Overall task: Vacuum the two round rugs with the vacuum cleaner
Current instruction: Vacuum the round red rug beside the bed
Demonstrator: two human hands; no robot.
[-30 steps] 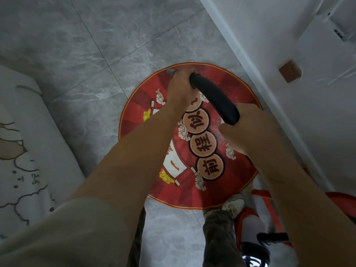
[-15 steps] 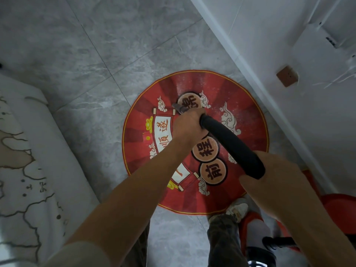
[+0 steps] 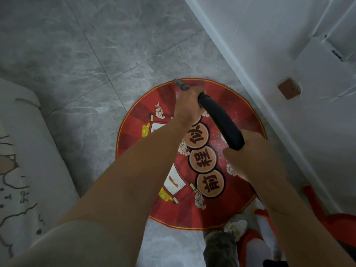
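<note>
A round red rug point(image 3: 240, 199) with brown character discs and a gold border lies on the grey tile floor. My left hand point(image 3: 187, 106) grips the front end of the black vacuum hose point(image 3: 221, 122). The grey nozzle tip point(image 3: 180, 84) pokes out past that hand at the rug's far edge. My right hand point(image 3: 248, 151) holds the hose lower down, over the rug's right side. Fine white specks show on the rug beside the hose. Only one round rug is in view.
A white wall with a skirting board point(image 3: 260, 93) runs diagonally close to the rug's right side, with a brown socket point(image 3: 289, 89) on it. A pale patterned cover point(image 3: 17, 170) lies at the left. The red vacuum body point(image 3: 342, 226) and my shoe point(image 3: 237, 228) are at the bottom right.
Half a second ago my left hand and the nozzle were near the rug's middle. They have since pushed forward to the far edge, with my right hand following along the hose.
</note>
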